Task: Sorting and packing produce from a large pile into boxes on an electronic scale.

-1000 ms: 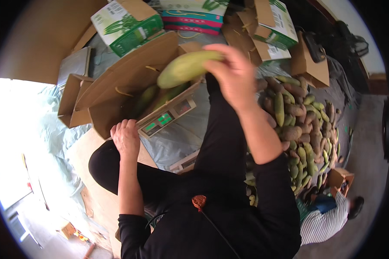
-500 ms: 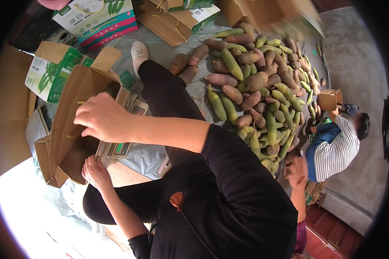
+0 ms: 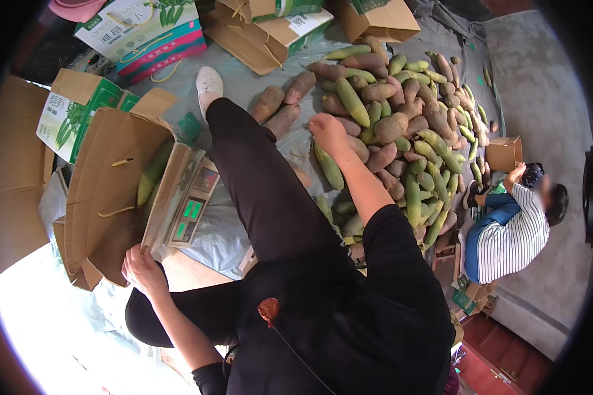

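Observation:
My left hand has its fingers closed on the near corner of an open cardboard box. Inside that box lies a long green radish, partly hidden by the box wall. The box rests at a weighing scale with lit green displays. Out to the right, my right hand reaches to the near-left side of a vegetable pile, its fingers curled over the end of a reddish-brown root. Below that hand lies another green radish. The fingertips are partly hidden.
The pile of green radishes and reddish roots spreads right. Several roots lie apart near my shoe. Cartons stand at the far side, a green-and-white box at left. Another person sits at far right beside a small carton.
My right hand has swung from above the box to the pile. The left hand stays at the box corner. The blurred carton at the top and another person's hand at lower right have moved away.

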### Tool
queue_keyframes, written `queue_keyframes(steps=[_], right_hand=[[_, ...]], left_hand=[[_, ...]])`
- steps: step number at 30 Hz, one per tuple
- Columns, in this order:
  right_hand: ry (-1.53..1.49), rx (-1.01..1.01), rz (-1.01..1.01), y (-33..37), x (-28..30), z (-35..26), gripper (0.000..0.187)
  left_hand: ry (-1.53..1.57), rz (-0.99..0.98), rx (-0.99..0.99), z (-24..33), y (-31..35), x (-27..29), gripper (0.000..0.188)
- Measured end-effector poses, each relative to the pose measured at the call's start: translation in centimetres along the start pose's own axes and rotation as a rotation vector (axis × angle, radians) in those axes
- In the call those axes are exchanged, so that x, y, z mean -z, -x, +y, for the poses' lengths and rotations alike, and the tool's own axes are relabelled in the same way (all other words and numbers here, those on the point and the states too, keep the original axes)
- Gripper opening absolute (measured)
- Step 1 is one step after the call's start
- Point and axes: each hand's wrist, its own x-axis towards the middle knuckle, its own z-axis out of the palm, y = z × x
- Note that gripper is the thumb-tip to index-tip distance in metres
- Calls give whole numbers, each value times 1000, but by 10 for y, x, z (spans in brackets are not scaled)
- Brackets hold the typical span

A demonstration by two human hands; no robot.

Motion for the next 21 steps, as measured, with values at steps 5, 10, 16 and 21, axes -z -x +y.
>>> queue_keyframes(steps=[5, 10, 16, 21], right_hand=[[195, -442, -56, 66, -12, 118, 20], [301, -560, -136, 115, 0, 161, 25], [318, -623, -218, 112, -9, 178, 29], [206, -632, -304, 99, -34, 182, 38]], left_hand=[[20, 4, -13, -2, -2, -4, 14], [28, 27, -45, -4, -2, -5, 15], [37, 69, -106, -9, -1, -6, 17], [71, 69, -83, -4, -2, -11, 14]])
